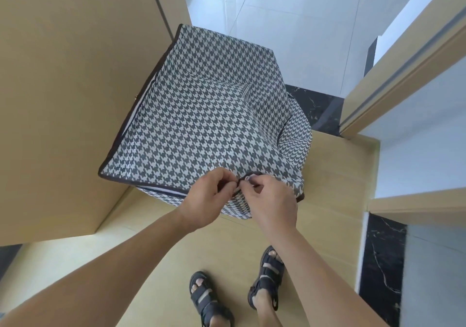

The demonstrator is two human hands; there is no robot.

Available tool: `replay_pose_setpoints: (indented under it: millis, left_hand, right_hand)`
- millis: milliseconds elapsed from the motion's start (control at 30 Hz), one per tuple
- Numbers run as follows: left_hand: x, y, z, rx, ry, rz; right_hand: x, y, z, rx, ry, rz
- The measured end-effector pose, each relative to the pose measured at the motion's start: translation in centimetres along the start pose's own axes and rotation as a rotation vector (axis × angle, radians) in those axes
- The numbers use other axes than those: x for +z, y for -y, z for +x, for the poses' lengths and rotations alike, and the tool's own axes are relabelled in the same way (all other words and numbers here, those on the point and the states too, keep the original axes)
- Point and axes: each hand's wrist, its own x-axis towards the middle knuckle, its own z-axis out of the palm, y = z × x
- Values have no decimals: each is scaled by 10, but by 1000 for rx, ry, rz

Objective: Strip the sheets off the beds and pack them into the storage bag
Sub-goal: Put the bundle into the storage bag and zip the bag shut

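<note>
A large houndstooth storage bag (201, 109) with dark piping stands on the light wooden floor in front of me, its patterned lid lying over the top. My left hand (206, 200) and my right hand (269, 200) meet at the bag's near edge. Both pinch the lid's dark trimmed rim there, fingertips close together. Whether a zipper pull is between the fingers I cannot tell. The left side of the lid gapes slightly, showing a white lining. No sheets or beds are in view.
A tall beige wooden panel (63, 99) stands close on the bag's left. A door frame (403, 79) rises on the right, with a black marble threshold (317, 107) and white tiles (290, 23) beyond. My sandalled feet (209, 299) stand behind the bag.
</note>
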Motion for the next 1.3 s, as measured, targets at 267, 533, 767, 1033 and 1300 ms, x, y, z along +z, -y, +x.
replay_pose_setpoints:
  millis: [267,533,767,1033,1300]
  left_hand:
    - [4,4,-5,192,-54,234]
    - [-4,0,-5,410,-180,487]
    - [-2,-13,4,518,29,666]
    - [7,-25,16,735,39,600]
    - [5,-26,25,684,-13,632]
  right_hand:
    - [0,3,-5,55,-102,9]
    - [-5,-20,-20,-211,-539,103]
    - [31,-26,-43,-172,-581,210]
    - [36,-28,-36,-139,-611,506]
    - [32,-32,-13,-188,-606,407]
